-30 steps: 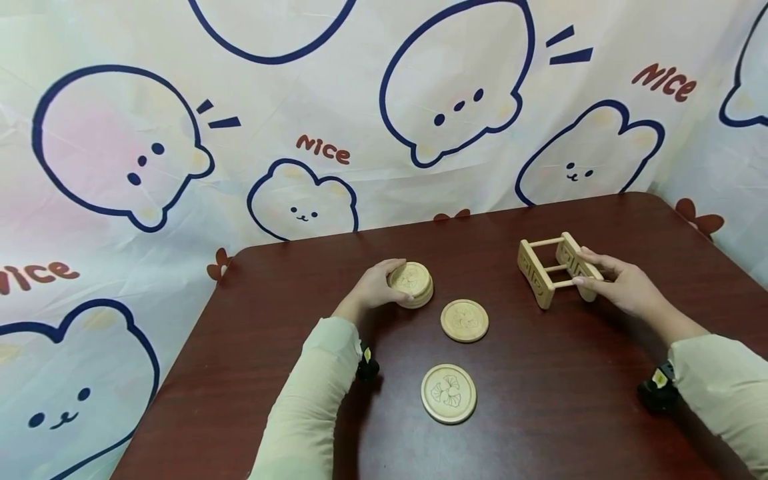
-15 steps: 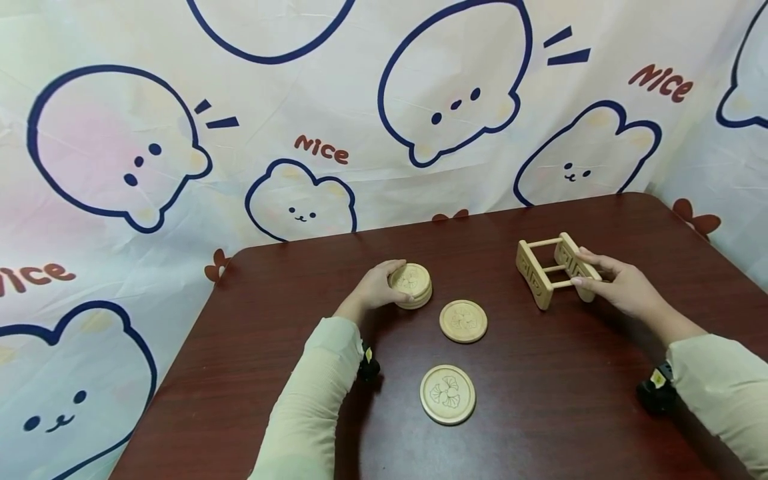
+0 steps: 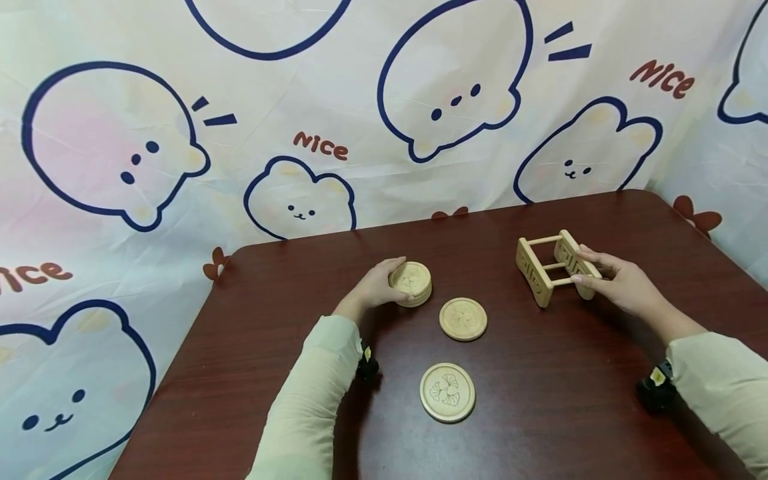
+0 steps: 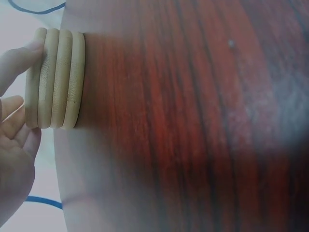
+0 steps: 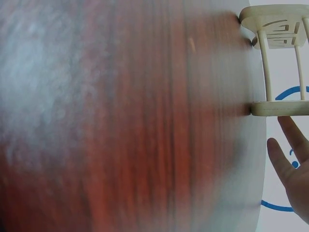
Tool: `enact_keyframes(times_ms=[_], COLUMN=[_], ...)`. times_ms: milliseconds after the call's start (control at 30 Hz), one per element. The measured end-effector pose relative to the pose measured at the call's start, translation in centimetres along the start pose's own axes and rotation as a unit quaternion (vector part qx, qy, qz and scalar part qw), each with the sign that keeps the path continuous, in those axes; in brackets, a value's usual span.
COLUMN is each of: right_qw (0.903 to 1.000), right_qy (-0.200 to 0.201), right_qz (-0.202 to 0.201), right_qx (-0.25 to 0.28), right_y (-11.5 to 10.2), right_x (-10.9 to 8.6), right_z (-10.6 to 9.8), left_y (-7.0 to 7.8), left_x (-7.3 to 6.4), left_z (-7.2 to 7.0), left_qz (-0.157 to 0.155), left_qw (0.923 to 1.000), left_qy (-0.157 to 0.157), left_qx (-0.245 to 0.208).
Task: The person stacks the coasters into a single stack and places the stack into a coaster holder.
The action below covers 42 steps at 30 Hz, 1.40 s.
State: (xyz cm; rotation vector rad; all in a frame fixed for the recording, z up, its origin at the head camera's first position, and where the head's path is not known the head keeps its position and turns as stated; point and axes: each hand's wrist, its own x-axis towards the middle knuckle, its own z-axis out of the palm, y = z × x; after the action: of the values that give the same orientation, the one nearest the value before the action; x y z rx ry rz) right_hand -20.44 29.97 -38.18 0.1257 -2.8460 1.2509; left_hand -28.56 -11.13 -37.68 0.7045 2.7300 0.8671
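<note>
At the middle of the table, in the head view, my left hand (image 3: 377,283) holds the side of a stack of round wooden coasters (image 3: 411,279), thumb at the near rim and fingers at the far side. The left wrist view shows several coasters in this stack (image 4: 57,79), edges lined up. Over to the right, my right hand (image 3: 627,285) grips the right side panel of a wooden coaster holder (image 3: 534,272), made of two carved panels joined by thin rods. In the right wrist view the holder (image 5: 275,108) stands on the table, with fingertips right at its panel.
Between the hands lies a single coaster (image 3: 463,320), and another coaster (image 3: 447,393) with a leaf design lies closer to the front. Behind the dark wooden table (image 3: 270,313) hangs a printed cloth (image 3: 372,80) with cartoon bears.
</note>
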Motion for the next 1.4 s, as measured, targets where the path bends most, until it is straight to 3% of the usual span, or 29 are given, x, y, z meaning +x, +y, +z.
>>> enact_keyframes(times_ms=[400, 733, 1033, 1200, 1400], right_qw=[1.0000, 0.9999, 0.9999, 1.0000, 1.0000], right_qy=[-0.005, -0.005, -0.008, -0.004, -0.001], right_qz=[0.008, 0.011, 0.011, 0.007, 0.006], right_qx=[0.000, 0.000, -0.001, 0.002, 0.004], right_y=[-0.1, 0.0, -0.1, -0.2, -0.1], right_x=[0.2, 0.3, 0.4, 0.3, 0.1], right_z=[0.0, -0.2, -0.2, -0.2, -0.2], left_y=[-0.4, -0.4, 0.1, 0.7, 3.4], left_x=[-0.9, -2.3, -4.1, -5.4, -7.6], left_z=[-0.4, -1.2, -1.4, -1.4, -1.9], left_qz=[0.012, 0.008, 0.030, 0.058, 0.067], left_qw=[0.9998, 0.9994, 0.9960, 0.9927, 0.9881], left_qy=[0.014, 0.009, 0.003, -0.005, -0.029], left_qx=[0.006, -0.032, -0.083, -0.105, -0.135])
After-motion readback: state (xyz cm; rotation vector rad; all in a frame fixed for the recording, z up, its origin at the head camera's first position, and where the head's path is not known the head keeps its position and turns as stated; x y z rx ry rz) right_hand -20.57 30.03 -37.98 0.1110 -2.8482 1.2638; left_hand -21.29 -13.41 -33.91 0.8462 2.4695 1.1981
